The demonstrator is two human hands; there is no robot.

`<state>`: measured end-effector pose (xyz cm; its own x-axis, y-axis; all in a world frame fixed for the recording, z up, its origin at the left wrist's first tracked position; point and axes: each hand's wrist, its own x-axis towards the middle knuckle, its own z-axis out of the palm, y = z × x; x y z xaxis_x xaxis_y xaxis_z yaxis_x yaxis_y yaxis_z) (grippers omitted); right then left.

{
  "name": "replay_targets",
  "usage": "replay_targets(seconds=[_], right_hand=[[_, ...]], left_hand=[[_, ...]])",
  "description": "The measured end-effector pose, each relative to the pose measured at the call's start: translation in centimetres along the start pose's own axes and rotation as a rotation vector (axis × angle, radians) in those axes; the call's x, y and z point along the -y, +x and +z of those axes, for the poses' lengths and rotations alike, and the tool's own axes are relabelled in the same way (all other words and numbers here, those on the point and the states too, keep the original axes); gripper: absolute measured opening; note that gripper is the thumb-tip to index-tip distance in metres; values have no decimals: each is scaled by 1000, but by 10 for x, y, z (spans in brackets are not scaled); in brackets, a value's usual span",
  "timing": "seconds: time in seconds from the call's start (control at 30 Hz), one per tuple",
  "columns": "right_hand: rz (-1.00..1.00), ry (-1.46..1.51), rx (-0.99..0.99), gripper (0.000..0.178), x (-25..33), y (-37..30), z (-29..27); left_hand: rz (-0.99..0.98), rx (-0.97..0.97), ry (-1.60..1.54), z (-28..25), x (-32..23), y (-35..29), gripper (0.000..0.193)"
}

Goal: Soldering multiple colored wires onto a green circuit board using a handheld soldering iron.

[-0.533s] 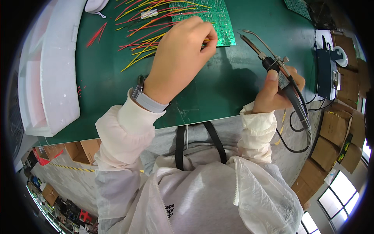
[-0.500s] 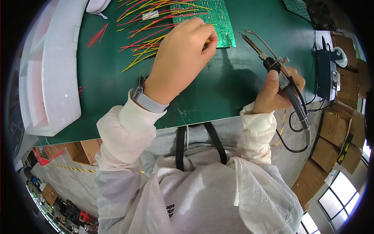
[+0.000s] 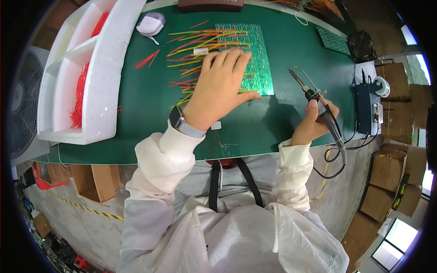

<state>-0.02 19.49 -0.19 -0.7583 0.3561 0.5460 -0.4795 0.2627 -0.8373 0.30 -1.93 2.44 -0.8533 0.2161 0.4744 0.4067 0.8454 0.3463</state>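
My left hand [image 3: 223, 86] lies palm down, fingers stretched and thumb out, over the left part of a green circuit board panel [image 3: 260, 68]. Red and yellow wires [image 3: 182, 61] stick out leftward from the panel, and some pass beneath the hand. A small white piece [image 3: 200, 51] rests among these wires, just beyond my fingers. In my right hand [image 3: 315, 122] is a soldering iron [image 3: 328, 120], with a thin curved metal tube fixed alongside it. Its tip points up and left, raised to the right of the panel and apart from it.
A white foam tray [image 3: 102, 91] holding red wires stands at the left. Beyond the panel lie a pale lilac case [image 3: 150, 24] and loose red wires [image 3: 146, 60]. To the right are a dark blue device [image 3: 365, 109], a small black fan [image 3: 362, 45] and another green board [image 3: 333, 40].
My left hand has gone from curled fingers to spread ones over the wires. The whole view has shifted, showing more of the table's far side. My right hand keeps holding the soldering iron.
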Motion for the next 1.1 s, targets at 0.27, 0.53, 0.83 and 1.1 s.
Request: replay_targets(seconds=[0.27, 0.53, 0.83, 1.1], right_hand=[[180, 69, -13, 21, 2, -2, 12], [180, 10, -10, 21, 6, 7, -3], [148, 98, 9, 20, 11, -5, 21], [176, 156, -6, 22, 18, 5, 17]], left_hand=[[-3, 89, 38, -12, -15, -28, 76], [-90, -99, 123, -121, 16, 5, 40], [-631, 13, 507, -144, 319, 18, 28], [-730, -41, 325, -131, 296, 35, 10]])
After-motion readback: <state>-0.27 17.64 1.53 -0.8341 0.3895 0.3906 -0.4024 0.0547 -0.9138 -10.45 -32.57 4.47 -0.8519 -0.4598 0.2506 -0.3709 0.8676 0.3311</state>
